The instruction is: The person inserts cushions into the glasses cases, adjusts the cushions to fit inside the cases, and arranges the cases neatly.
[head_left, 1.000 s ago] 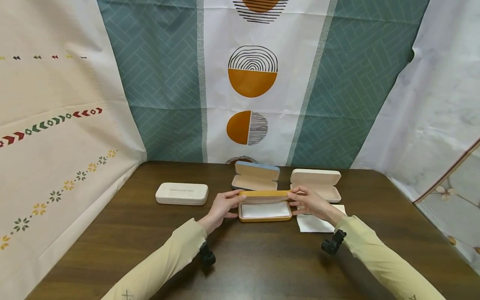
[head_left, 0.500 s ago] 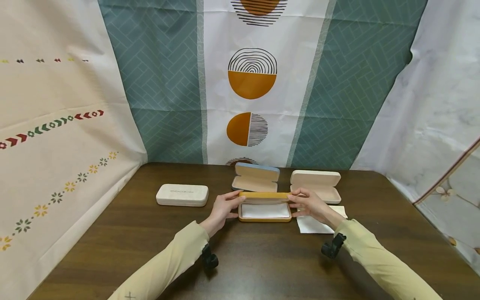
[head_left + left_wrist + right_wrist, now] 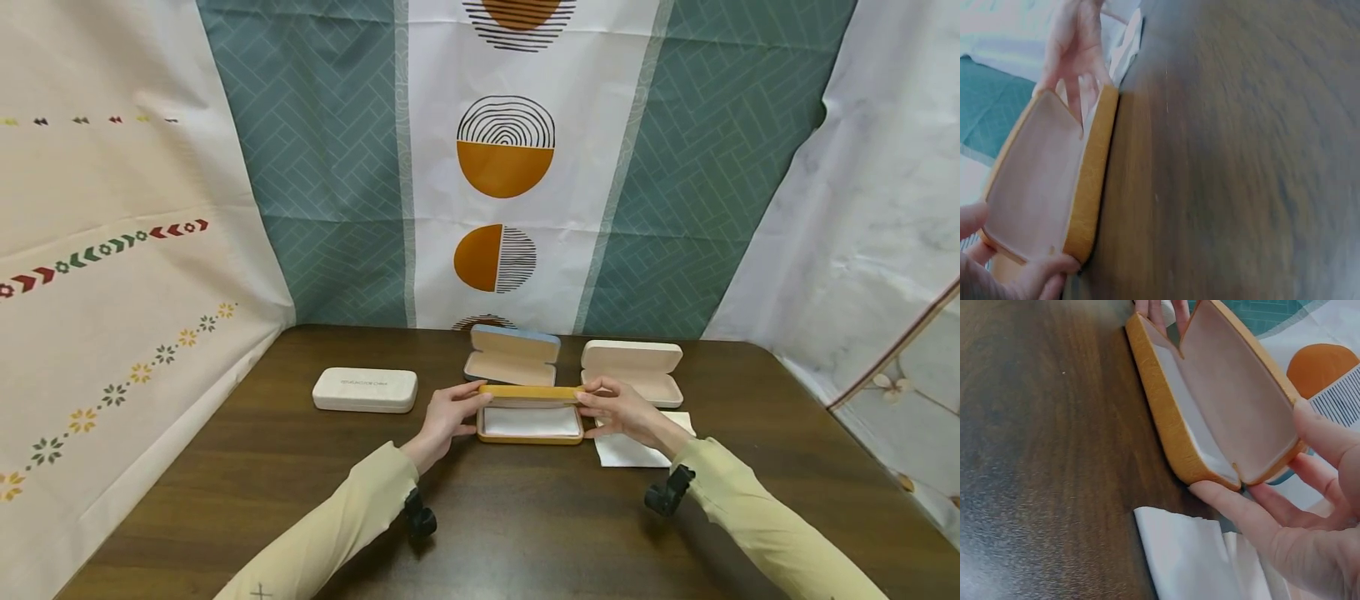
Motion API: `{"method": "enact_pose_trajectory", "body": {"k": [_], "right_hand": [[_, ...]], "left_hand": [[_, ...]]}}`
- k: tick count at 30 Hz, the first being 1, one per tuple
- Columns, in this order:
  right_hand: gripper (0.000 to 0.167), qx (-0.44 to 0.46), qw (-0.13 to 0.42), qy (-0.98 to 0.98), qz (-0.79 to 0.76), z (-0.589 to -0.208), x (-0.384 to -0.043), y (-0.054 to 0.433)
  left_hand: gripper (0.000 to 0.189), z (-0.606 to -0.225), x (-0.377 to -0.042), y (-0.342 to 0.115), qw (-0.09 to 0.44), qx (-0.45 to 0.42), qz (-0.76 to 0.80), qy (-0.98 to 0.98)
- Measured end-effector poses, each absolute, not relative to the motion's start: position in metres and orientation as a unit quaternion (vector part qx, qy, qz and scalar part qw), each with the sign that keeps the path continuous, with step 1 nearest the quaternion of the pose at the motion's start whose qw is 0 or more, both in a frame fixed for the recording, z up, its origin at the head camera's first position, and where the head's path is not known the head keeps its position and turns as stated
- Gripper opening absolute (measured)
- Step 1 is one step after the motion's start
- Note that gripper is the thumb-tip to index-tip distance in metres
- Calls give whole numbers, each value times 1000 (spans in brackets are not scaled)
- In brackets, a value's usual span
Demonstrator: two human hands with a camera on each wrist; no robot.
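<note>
A yellow glasses case point(image 3: 530, 440) stands propped partly open at the middle of the table, its pale lining facing me. Inside its base lies a folded white cloth point(image 3: 531, 422). My left hand point(image 3: 444, 419) grips the left end, thumb on the lid's front edge and a lower finger at the base, as the left wrist view shows. At the other end my right hand point(image 3: 624, 413) holds it likewise: in the right wrist view the thumb point(image 3: 1319, 428) lies on the edge of the lid point(image 3: 1238, 381), other fingers behind it and by the base.
Behind it sit an opened blue glasses case point(image 3: 501, 367) and an opened white one point(image 3: 632, 357). A closed off-white case point(image 3: 365, 390) lies to the left on the brown table point(image 3: 225, 467). Under the right hand is another white cloth point(image 3: 628, 450). Fabric point(image 3: 330, 208) hangs behind the table.
Compared with one second ago, the head view has shifted slightly and the left forearm sits a little further right. Both hands keep their hold and the lid stays at about the same angle.
</note>
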State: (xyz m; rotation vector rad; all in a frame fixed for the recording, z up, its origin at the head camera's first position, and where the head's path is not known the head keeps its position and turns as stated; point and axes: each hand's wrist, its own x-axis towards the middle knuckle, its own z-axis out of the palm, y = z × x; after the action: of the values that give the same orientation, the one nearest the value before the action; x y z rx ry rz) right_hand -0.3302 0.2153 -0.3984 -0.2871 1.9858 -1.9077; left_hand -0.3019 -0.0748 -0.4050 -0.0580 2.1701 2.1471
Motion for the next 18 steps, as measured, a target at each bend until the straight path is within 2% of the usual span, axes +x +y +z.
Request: {"method": "enact_pose_trajectory", "body": {"k": [8,18], "right_hand": [[22,-104,192,710,-670,-397,-330,215],[13,-113,155,695,-693,-404,-327,214]], "left_hand": [[48,-400,-299,-73,53,-21,693,718],[48,-404,-300,-75,43,-9,696,717]]}}
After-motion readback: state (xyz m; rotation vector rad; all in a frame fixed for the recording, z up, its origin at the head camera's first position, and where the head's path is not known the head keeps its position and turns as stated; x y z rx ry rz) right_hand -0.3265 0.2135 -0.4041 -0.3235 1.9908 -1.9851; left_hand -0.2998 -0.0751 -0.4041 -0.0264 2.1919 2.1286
